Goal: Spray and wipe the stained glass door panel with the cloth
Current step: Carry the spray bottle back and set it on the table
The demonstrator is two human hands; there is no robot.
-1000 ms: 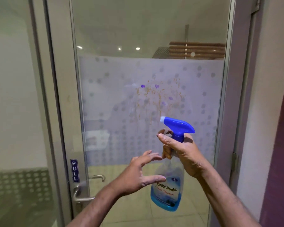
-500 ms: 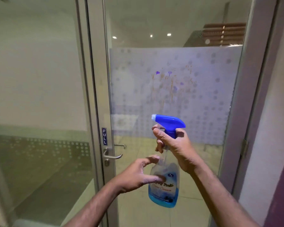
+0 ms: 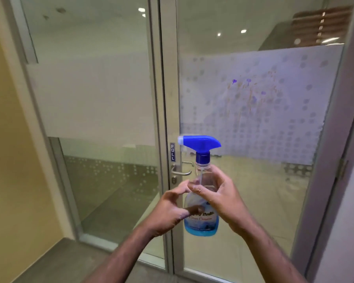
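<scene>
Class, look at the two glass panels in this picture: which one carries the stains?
The right panel, the door with the PULL sign and handle. Purple and orange-brown splatter marks its dotted frosted band; the left panel has a plain, clean band.

sign (image 3: 172,152) — "PULL" on door frame (image 3: 166,99); bottle label (image 3: 201,216) — blurred, unreadable

Both hands' grip on upright spray bottle (image 3: 200,205) before stained glass door panel (image 3: 253,94)
</scene>
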